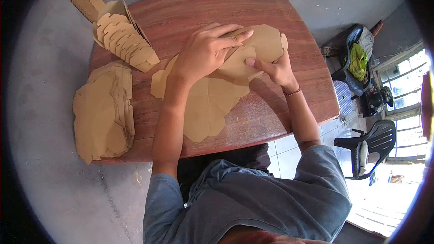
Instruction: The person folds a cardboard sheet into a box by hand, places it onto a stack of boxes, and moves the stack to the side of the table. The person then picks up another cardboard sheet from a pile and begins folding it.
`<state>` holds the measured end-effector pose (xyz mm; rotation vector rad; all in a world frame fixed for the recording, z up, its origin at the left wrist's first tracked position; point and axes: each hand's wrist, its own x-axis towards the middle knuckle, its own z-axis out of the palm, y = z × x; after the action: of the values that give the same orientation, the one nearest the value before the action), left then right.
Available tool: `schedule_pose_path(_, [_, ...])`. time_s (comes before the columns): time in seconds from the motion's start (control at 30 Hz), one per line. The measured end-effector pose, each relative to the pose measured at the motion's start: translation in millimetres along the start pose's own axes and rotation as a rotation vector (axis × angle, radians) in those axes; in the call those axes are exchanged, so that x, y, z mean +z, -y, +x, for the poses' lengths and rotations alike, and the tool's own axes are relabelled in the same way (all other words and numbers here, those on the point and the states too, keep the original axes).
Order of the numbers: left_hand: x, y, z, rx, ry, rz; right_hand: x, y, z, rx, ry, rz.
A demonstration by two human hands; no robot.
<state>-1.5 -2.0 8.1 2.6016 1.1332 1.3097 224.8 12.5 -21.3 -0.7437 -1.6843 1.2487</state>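
Note:
A brown cardboard piece (266,40), partly folded, is held above the middle of the table. My right hand (278,68) grips its right side, with the thumb on the near face. Across its upper left part lies my left hand (203,52), fingers stretched out towards the right; its palm side is hidden. Beneath my hands, a flat cardboard sheet (205,108) with cut edges rests on the wooden table (262,113).
A stack of flat cardboard sheets (101,113) lies at the table's left end. Behind it, folded cardboard pieces (124,38) are nested in a row. Dark chairs (373,142) and a patterned stool (342,97) stand at the right.

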Motion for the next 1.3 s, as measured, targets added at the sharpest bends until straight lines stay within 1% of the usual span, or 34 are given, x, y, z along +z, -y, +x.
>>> schedule_pose_path(0.07, [0.4,3.8,-0.9,0.071,-0.016,0.041,1.3,0.6,-0.5,-0.014,0.004,0.003])
schedule_pose_path(0.2, [-3.7,1.3,-2.3,0.063,0.019,0.056,5.9,2.2,-0.8,-0.055,0.003,-0.016])
schedule_pose_path(0.3, [-3.8,0.6,-3.4,0.054,0.025,0.021,7.3,-0.4,-1.3,-0.016,-0.019,0.013])
schedule_pose_path(0.4, [-0.2,1.1,-5.0,0.032,0.025,0.034,5.4,-5.6,-0.5,-0.043,-0.015,-0.023])
schedule_pose_path(0.47, [1.4,2.2,-6.1,-0.002,0.050,0.026,6.1,-5.8,0.2,-0.090,-0.014,-0.104])
schedule_pose_path(0.6, [4.7,-3.2,-4.6,-0.045,0.100,0.005,8.3,-8.4,1.8,-0.073,-0.068,-0.086])
schedule_pose_path(0.67, [5.7,-8.1,-4.5,-0.035,0.076,-0.016,10.0,-8.4,6.0,-0.325,-0.177,-0.289])
schedule_pose_path(0.7, [7.2,-8.6,-4.1,-0.042,0.070,-0.013,10.7,-6.8,6.2,-0.325,-0.168,-0.289])
schedule_pose_path(0.77, [11.7,-7.6,-1.4,-0.187,-0.021,-0.112,10.3,-2.2,6.0,-0.475,-0.327,-0.608])
schedule_pose_path(0.8, [15.4,-7.6,-0.6,-0.189,-0.027,-0.109,8.3,-13.9,7.8,-0.518,-0.362,-0.624])
schedule_pose_path(0.83, [20.2,-7.3,-0.2,-0.415,-0.020,-0.386,7.3,-20.1,6.8,-0.522,-0.358,-0.623])
schedule_pose_path(0.87, [24.1,-7.8,0.9,-0.639,-0.014,-0.665,6.6,-24.6,4.9,-0.547,-0.344,-0.683])
schedule_pose_path(0.9, [26.8,-8.8,2.9,-0.640,-0.018,-0.663,7.8,-26.1,3.7,-0.573,-0.329,-0.743])
schedule_pose_path(0.93, [29.4,-9.9,5.1,-0.657,-0.027,-0.906,10.6,-27.1,2.6,-0.575,-0.325,-0.741])
schedule_pose_path(0.97, [31.4,-11.1,6.9,-0.665,-0.037,-1.150,14.9,-27.6,1.9,-0.686,-0.268,-0.804])
schedule_pose_path(1.0, [31.2,-14.2,8.0,-0.666,-0.041,-1.149,17.3,-28.5,2.0,-0.797,-0.210,-0.866])
schedule_pose_path(1.03, [29.5,-18.7,9.1,-0.737,-0.030,-1.260,13.7,-40.6,-0.6,-0.764,-0.135,-0.984])
schedule_pose_path(1.07, [29.1,-21.8,10.5,-0.810,-0.017,-1.370,10.4,-49.7,-6.6,-0.690,-0.066,-1.025])
schedule_pose_path(1.1, [32.7,-22.1,11.3,-0.809,-0.018,-1.369,15.0,-45.4,-11.7,-0.614,0.003,-1.063])
schedule_pose_path(1.13, [37.9,-21.6,10.4,-0.817,-0.101,-1.338,19.4,-41.0,-12.9,-0.616,0.004,-1.061])
schedule_pose_path(1.17, [39.9,-20.9,9.4,-0.825,-0.185,-1.306,23.8,-34.9,-12.6,-0.601,0.034,-0.987])
schedule_pose_path(1.2, [37.8,-20.5,9.4,-0.825,-0.189,-1.302,28.0,-28.0,-11.2,-0.587,0.062,-0.912])
schedule_pose_path(1.23, [34.8,-20.1,9.7,-0.837,-0.214,-1.307,26.8,-25.2,-10.7,-0.591,0.064,-0.907])
schedule_pose_path(1.3, [37.3,-13.1,7.7,-0.849,-0.240,-1.308,17.6,-20.2,-11.9,-0.351,0.297,-0.786])
